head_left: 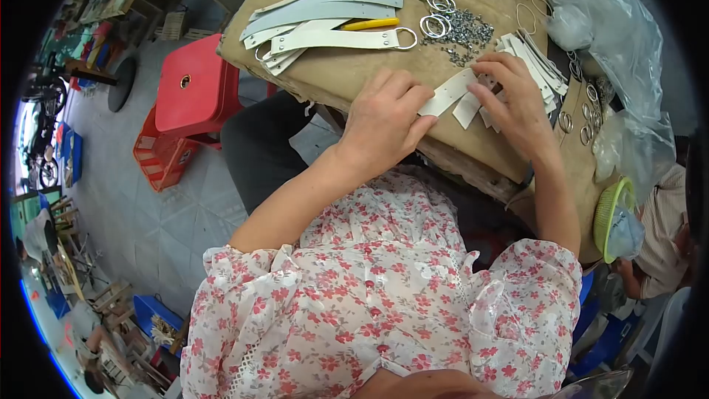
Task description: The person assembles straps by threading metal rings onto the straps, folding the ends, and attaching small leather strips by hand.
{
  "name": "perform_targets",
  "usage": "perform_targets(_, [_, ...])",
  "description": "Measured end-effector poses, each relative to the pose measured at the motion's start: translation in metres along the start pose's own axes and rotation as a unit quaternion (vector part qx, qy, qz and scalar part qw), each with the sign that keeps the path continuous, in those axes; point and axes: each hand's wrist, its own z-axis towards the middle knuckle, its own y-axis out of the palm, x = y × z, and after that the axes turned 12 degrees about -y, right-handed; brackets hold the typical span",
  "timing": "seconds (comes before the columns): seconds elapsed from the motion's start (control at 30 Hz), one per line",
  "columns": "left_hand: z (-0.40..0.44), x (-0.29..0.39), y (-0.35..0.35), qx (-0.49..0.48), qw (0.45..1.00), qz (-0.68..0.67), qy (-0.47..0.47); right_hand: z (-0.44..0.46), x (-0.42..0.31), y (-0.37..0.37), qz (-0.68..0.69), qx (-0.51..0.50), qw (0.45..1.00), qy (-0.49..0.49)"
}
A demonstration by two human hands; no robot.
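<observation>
My left hand (385,114) pinches the near left end of a short white strap piece (446,94) with punched holes, between thumb and fingers. At its other end my right hand (517,100) has curled fingers, the fingertips resting on the strap piece. Under and beside the right palm lie more short white pieces (467,109), partly covered by the hand. Just beyond the hands is a heap of small metal rivets (470,29), with metal rings (434,26) next to it. A stack of white strap pieces (533,66) lies right of my right hand.
Long white straps (325,21), one with a ring, and a yellow-handled tool (369,24) lie on the cloth-covered table (317,70). Clear plastic bags (605,29) and a green basket (614,218) are at the right. A red stool (193,85) stands left; another person (663,229) sits at right.
</observation>
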Motion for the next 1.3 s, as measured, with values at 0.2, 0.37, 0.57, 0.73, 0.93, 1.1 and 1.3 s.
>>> perform_targets(0.2, [0.001,-0.009,0.006,0.006,1.0,-0.01,0.0,0.002,0.005,0.008,-0.012,0.008,1.0,0.002])
perform_targets(0.37, [0.004,-0.004,-0.004,-0.012,0.992,-0.093,-0.084,0.015,-0.011,0.003,0.107,0.002,0.988,0.107])
perform_targets(0.57, [0.008,-0.017,-0.015,-0.074,0.888,-0.386,-0.241,0.039,-0.015,0.009,0.172,0.02,0.984,0.029])
perform_targets(0.73, [0.012,-0.023,-0.029,-0.102,0.834,-0.457,-0.293,0.063,-0.027,0.019,0.205,-0.013,0.978,0.017])
perform_targets(0.93, [0.011,-0.023,-0.036,-0.087,0.797,-0.494,-0.337,0.075,-0.024,0.032,0.245,-0.02,0.969,0.029])
perform_targets(1.1, [0.011,-0.019,-0.032,-0.076,0.801,-0.492,-0.334,0.068,-0.017,0.036,0.322,-0.018,0.944,0.075])
perform_targets(1.3, [0.013,-0.02,-0.034,-0.106,0.776,-0.515,-0.35,0.059,-0.023,0.028,0.083,0.064,0.988,-0.113])
